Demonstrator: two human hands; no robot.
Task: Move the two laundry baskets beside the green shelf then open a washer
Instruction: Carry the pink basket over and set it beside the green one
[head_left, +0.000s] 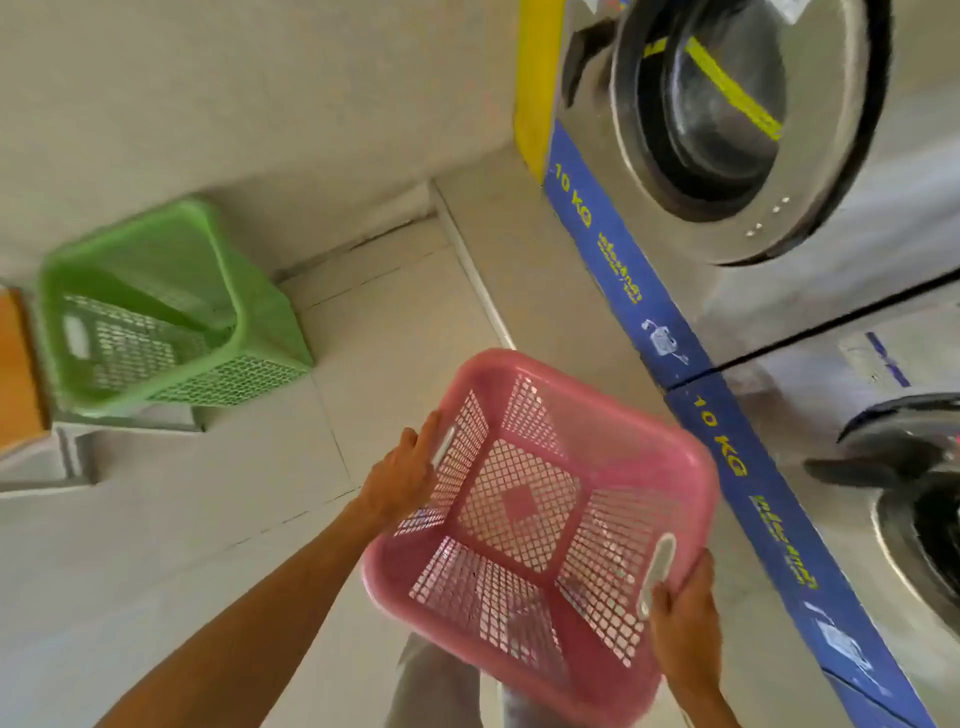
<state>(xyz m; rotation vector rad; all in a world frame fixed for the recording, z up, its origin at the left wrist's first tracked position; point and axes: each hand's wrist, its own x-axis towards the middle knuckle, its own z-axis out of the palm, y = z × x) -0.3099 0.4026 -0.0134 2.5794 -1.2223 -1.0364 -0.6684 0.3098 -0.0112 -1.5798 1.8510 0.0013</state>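
Observation:
I hold an empty pink lattice laundry basket (540, 499) off the floor, in front of me. My left hand (402, 473) grips its left rim by the handle slot. At the basket's near right handle, my right hand (683, 623) is closed on the rim. A green laundry basket (161, 306) stands on the floor at the left, against the wall. Two steel front-loading washers line the right side: one (737, 130) at the top with its round door closed, another (914, 493) lower right, partly cut off.
A wooden surface (15, 364) shows at the far left edge beside the green basket. A low grey step (78, 457) lies below it. Blue "10 KG" strips (623, 275) run along the washers' base. Pale tiled floor (363, 338) lies between the baskets.

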